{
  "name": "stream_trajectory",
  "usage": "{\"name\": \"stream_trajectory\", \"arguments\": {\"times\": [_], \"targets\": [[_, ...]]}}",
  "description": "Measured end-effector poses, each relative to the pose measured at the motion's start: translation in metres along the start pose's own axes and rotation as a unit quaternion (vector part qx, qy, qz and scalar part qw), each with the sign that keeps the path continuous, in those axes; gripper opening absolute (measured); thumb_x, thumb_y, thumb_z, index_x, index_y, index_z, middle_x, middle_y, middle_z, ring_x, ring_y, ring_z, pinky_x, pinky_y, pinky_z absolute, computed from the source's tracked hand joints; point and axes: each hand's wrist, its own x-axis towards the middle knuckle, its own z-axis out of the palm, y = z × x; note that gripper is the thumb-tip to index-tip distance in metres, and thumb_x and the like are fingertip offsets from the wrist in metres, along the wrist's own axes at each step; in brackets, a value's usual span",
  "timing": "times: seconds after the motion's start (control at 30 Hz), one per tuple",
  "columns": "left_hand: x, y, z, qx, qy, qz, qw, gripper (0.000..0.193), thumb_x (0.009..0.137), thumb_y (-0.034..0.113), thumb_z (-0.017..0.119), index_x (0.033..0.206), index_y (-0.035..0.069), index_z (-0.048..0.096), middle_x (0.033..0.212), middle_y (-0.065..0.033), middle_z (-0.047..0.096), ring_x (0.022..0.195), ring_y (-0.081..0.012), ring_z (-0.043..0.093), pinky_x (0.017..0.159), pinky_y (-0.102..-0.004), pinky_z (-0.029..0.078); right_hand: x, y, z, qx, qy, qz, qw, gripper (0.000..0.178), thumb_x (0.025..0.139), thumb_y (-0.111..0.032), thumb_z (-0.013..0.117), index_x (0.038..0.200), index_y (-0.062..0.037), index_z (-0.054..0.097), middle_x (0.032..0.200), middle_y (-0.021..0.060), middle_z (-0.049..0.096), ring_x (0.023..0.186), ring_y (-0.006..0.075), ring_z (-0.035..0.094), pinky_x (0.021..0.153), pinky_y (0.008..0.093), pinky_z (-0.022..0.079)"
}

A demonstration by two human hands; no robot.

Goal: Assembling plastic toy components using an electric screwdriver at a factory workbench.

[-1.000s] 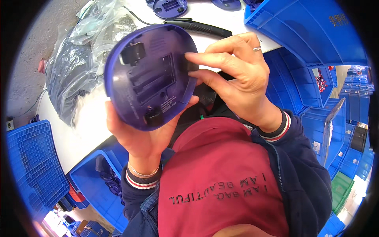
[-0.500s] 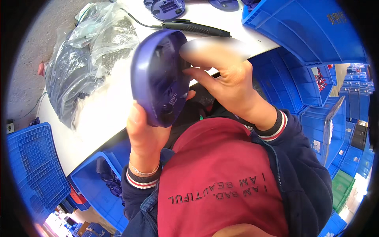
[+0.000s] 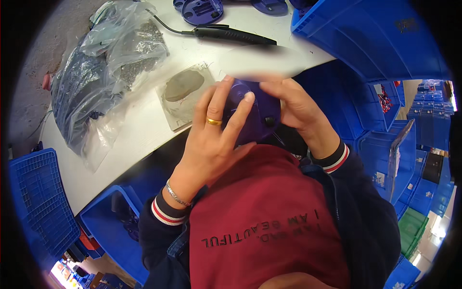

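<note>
On the table (image 3: 96,178) lies a clear bag (image 3: 101,72); by the table's near edge, the left hand (image 3: 209,139) and right hand (image 3: 302,105) grasp a purple shell (image 3: 252,115) between them (the right one's tips are blurred). The step in hand looks like pressing the shell's face near its black pad (image 3: 269,120); the next move calls for a steady hold.
</note>
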Motion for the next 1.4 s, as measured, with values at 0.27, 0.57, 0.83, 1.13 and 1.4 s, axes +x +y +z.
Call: {"name": "stream_trajectory", "arguments": {"times": [0.27,0.57,0.83,1.13,1.4], "targets": [[-0.011,0.003,0.007,-0.394,0.157,-0.234,0.875,0.061,0.076,0.008,0.070,0.131,0.001,0.044,0.129,-0.0199,0.047,0.113,-0.0247,0.052,0.093,-0.0348,0.045,-0.005,0.011,0.012,-0.186,0.034,-0.110,0.976,0.038,0.092,-0.018,0.059,0.122,0.0044,0.054,0.121,0.0141,0.060,0.108,0.0195,0.059,0.098,0.0332,0.045],[-0.016,0.007,-0.020,-0.334,0.070,-0.149,0.928,0.030,0.073,0.001,0.068,0.103,-0.002,0.062,0.096,-0.0125,0.065,0.088,-0.0230,0.063,0.082,-0.0316,0.049,-0.005,0.007,0.007,-0.421,-0.151,-0.267,0.853,0.031,0.087,-0.019,0.065,0.113,-0.0019,0.063,0.113,0.0151,0.063,0.106,0.0236,0.059,0.097,0.0394,0.041],[-0.019,0.010,-0.028,-0.105,0.104,0.009,0.989,0.034,0.062,0.002,0.072,0.095,0.002,0.066,0.090,-0.0100,0.067,0.083,-0.0235,0.065,0.072,-0.0343,0.050,-0.003,-0.001,0.024,-0.541,-0.182,-0.377,0.730,0.017,0.086,-0.009,0.064,0.102,-0.0067,0.066,0.098,0.0122,0.068,0.094,0.0298,0.061,0.096,0.0417,0.041],[-0.025,0.004,-0.025,-0.013,0.132,0.067,0.989,0.034,0.061,0.002,0.069,0.095,0.002,0.066,0.092,-0.0096,0.066,0.086,-0.0247,0.065,0.073,-0.0376,0.052,-0.016,0.003,0.032,-0.603,-0.108,-0.411,0.675,0.023,0.081,-0.001,0.067,0.098,-0.0117,0.056,0.096,0.0067,0.069,0.090,0.0256,0.064,0.094,0.0428,0.044],[-0.029,-0.001,-0.024,-0.011,0.145,0.058,0.988,0.033,0.060,0.002,0.069,0.093,0.001,0.066,0.092,-0.0099,0.065,0.086,-0.0261,0.064,0.073,-0.0388,0.053,-0.013,0.006,0.032,-0.644,-0.118,-0.412,0.634,0.023,0.081,-0.006,0.069,0.099,-0.0118,0.056,0.096,0.0053,0.069,0.090,0.0232,0.065,0.093,0.0421,0.045]]}}
